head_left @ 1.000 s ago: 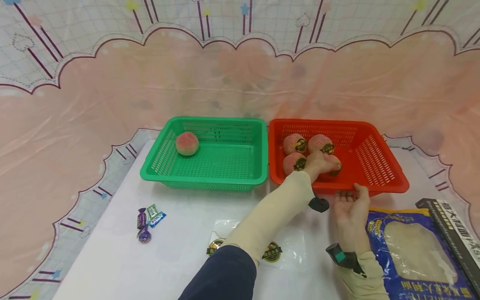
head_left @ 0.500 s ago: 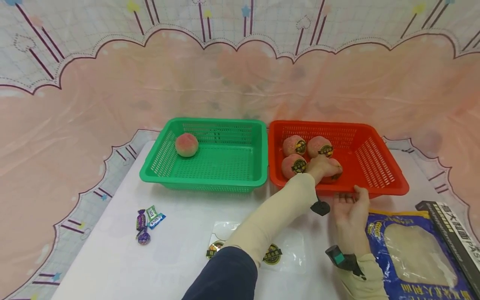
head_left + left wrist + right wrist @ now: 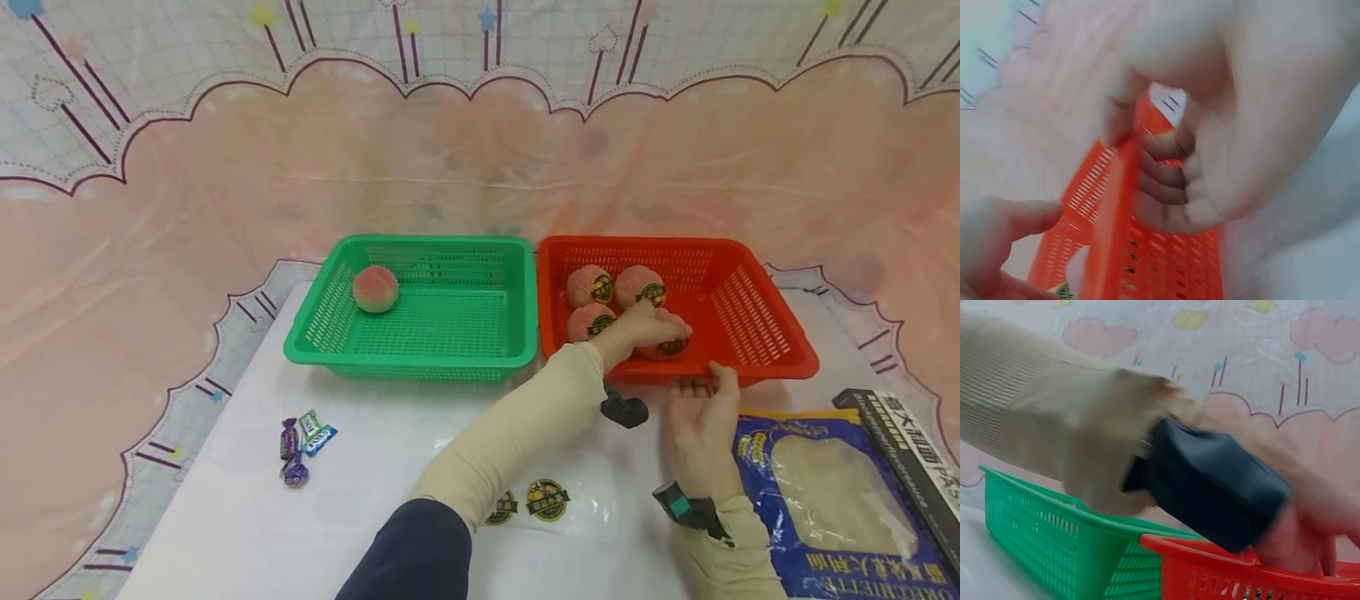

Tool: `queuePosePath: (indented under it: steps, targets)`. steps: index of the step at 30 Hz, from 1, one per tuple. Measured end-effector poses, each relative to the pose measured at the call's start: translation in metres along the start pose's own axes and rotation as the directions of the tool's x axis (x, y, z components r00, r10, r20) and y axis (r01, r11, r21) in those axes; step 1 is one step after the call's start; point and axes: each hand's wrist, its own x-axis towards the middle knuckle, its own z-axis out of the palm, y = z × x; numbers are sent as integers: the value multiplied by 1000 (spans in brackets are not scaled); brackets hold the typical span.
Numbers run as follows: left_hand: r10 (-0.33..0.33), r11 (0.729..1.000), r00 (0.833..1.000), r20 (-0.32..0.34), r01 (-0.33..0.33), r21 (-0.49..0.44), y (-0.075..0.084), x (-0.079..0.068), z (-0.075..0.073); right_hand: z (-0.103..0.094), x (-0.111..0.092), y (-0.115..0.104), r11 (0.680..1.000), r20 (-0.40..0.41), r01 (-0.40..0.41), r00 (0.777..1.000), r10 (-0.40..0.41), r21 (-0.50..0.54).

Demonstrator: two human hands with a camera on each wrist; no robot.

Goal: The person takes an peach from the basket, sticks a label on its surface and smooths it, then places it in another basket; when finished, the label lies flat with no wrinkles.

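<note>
In the head view, the left hand (image 3: 645, 327) reaches into the red plastic basket (image 3: 780, 350) and holds a peach (image 3: 660, 346) near the front wall. The peach bears a black and gold sticker. Beside it sit other stickered peaches (image 3: 588, 285). At the front, the right hand (image 3: 701, 437) grips the red basket's rim palm up; in the left wrist view its thumb lies over the rim (image 3: 1110, 212) with the fingers curled against the outer wall. The right wrist view shows the left forearm (image 3: 1085, 425) crossing over the baskets, its wrist camera (image 3: 1210, 481) covering part of the hand.
A green basket (image 3: 408, 364) with one peach (image 3: 375, 288) adjoins on the left. Small wrapped candies (image 3: 289, 439) lie at front left. A sticker sheet (image 3: 547, 500) is partly under the left forearm. A blue pasta bag (image 3: 840, 492) and long black box (image 3: 911, 467) lie at right.
The left wrist and forearm have swung slightly left, while the fingers stay at the peach. More of that peach's sticker shows now. The right hand stays at the rim.
</note>
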Motion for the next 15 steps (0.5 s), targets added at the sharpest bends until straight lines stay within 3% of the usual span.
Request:
queuePosePath:
  steps: [5, 8, 10, 12, 15]
  targets:
    - [111, 994, 991, 75, -109, -32, -8, -11, -19, 0, 5, -3, 1000, -22, -9, 1000, 9, -15]
    - [217, 968, 968, 126, -197, -154, -19, -22, -30, 0, 6, -4, 999, -28, -13, 1000, 12, -32]
    - [287, 930, 947, 141, -241, -278, -29, -33, -39, -1, 4, -2, 999, -35, -12, 999, 10, -47]
    - [346, 873, 927, 146, -261, -413, -42, -45, -48, -3, 0, 2, 998, -53, -13, 999, 9, -68]
    - [400, 794, 911, 102, -288, -535, -64, -67, -63, -5, -9, 11, 992, -95, -10, 995, -2, -122]
